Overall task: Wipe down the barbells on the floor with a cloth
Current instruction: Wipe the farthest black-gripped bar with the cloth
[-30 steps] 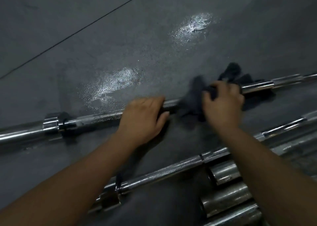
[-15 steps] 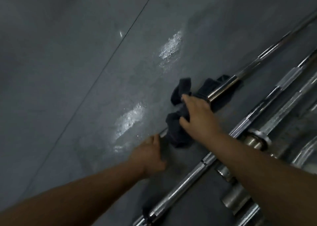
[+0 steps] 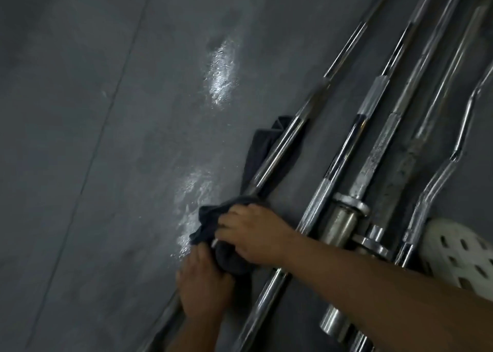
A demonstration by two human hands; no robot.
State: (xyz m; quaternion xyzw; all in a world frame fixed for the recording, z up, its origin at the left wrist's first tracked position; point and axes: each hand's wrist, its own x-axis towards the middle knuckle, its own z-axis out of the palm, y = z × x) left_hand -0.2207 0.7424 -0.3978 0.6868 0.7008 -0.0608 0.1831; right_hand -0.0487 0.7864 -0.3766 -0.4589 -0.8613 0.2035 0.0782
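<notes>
Chrome barbell [image 3: 277, 151]: a long round steel shaft, mirror-smooth where it shows, lying on the floor. It runs from 7 o'clock to 1 o'clock across the view, with a duller, darker stretch higher up.
Cloth [image 3: 213, 226]: dark, soft, crumpled fabric bunched round the shaft a little below the middle of the view. A flatter fold of it lies under the shaft at 1 o'clock of the bunch.
Right hand [image 3: 253, 234]: its fingers curl over the bunched cloth and clasp it against the shaft. The forearm comes in from 4 o'clock, above the other bars.
Left hand [image 3: 202, 285]: at 7 o'clock of the right hand, palm down on the same shaft. The fingers are fairly straight and the tips touch the cloth's lower edge.
Second barbell [image 3: 320, 196]: parallel to the first and near it at 3 o'clock, with a finely knurled grip that gives way to smooth chrome.
Third barbell [image 3: 344, 226]: a thick tubular sleeve behind a flat collar ring, and a dull, speckled shaft.
EZ curl bar [image 3: 437, 180]: kinked, wavy chrome, furthest toward 3 o'clock.
Clog [image 3: 458, 255]: white and moulded, with oval perforations, just beside the curl bar at 4 o'clock of the view.
Floor [image 3: 66, 58]: dark grey and matt, finely grained. A thin straight seam [image 3: 109, 106] crosses it, and there are two bright grainy glare patches [image 3: 221, 71].
</notes>
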